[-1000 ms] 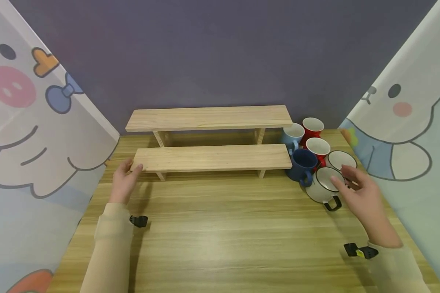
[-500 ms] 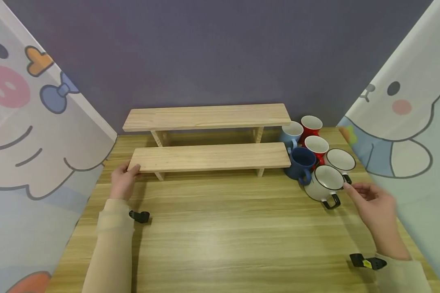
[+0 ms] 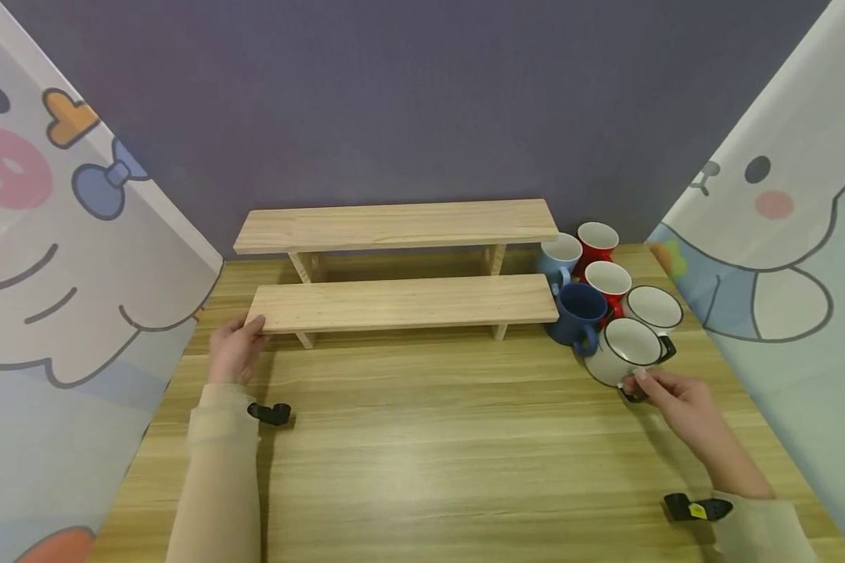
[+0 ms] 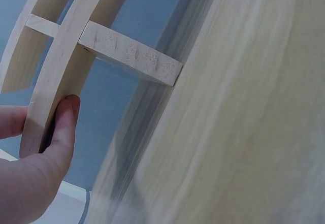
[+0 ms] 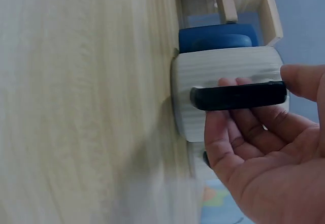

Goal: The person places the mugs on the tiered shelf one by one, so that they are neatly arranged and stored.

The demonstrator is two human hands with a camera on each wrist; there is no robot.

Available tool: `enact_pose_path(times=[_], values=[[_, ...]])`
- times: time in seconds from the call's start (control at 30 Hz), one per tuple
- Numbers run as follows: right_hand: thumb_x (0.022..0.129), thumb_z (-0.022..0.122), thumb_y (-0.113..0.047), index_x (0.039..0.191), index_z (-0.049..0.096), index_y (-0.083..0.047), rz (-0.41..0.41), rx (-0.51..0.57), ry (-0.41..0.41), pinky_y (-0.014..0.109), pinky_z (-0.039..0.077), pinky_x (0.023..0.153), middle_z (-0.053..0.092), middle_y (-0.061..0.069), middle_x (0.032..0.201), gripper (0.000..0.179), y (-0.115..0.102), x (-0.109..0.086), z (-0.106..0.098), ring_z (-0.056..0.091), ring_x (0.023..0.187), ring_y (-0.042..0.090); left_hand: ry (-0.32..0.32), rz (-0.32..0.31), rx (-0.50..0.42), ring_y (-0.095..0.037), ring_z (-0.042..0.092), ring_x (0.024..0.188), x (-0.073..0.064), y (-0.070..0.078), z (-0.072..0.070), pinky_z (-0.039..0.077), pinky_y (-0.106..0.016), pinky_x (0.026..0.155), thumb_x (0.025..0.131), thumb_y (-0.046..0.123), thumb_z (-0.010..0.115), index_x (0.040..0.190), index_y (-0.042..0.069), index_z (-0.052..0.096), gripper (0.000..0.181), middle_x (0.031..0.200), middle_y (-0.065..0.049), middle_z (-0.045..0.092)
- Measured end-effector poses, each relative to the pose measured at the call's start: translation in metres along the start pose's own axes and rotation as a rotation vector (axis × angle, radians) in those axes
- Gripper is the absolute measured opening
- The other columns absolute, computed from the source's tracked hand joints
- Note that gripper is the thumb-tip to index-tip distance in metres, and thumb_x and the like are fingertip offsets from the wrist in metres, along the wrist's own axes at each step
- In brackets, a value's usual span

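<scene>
My left hand (image 3: 232, 352) grips the left end of the lower board of a two-tier wooden shelf (image 3: 408, 303). In the left wrist view its thumb and fingers lie on opposite faces of the board (image 4: 53, 82). At the right, my right hand (image 3: 679, 407) holds the front white mug (image 3: 609, 366) by its black handle. The right wrist view shows fingers passed through the handle (image 5: 244, 97), with the thumb at its upper end. This mug stands upright on the table, close beside a dark blue mug (image 3: 576, 319).
Behind it stand a second white mug (image 3: 653, 307), two red mugs (image 3: 595, 244) and a light blue mug (image 3: 559, 254). The mugs crowd the shelf's right end. A dark wall (image 3: 408, 102) rises behind, and printed panels (image 3: 774, 258) flank the wooden table (image 3: 408, 438).
My right hand first drew back from above the white mugs, then moved left and took the front one's handle. My left hand keeps hold of the shelf board.
</scene>
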State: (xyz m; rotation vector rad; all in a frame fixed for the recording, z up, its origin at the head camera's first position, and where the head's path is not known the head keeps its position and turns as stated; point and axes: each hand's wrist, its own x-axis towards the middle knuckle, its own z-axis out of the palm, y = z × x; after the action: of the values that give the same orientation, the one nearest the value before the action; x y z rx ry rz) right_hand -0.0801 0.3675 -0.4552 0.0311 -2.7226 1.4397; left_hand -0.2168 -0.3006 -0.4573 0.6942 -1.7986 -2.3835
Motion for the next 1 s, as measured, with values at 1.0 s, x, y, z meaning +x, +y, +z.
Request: enact_pose_path(times=[1.0], values=[[0.106, 0.049, 0.005, 0.104, 0.065, 0.02, -0.116, 0.572, 0.039, 0.017, 0.056, 0.087, 0.074, 0.008, 0.092, 0.022, -0.005, -0.016, -0.003, 0.07, 0.09, 0.011, -0.014, -0.003, -0.164, -0.012, 0.067, 0.101, 0.002, -0.002, -0.004, 0.053, -0.023, 0.094, 0.102, 0.008, 0.064, 0.157, -0.005, 0.027, 0.067, 0.137, -0.018, 0.047]])
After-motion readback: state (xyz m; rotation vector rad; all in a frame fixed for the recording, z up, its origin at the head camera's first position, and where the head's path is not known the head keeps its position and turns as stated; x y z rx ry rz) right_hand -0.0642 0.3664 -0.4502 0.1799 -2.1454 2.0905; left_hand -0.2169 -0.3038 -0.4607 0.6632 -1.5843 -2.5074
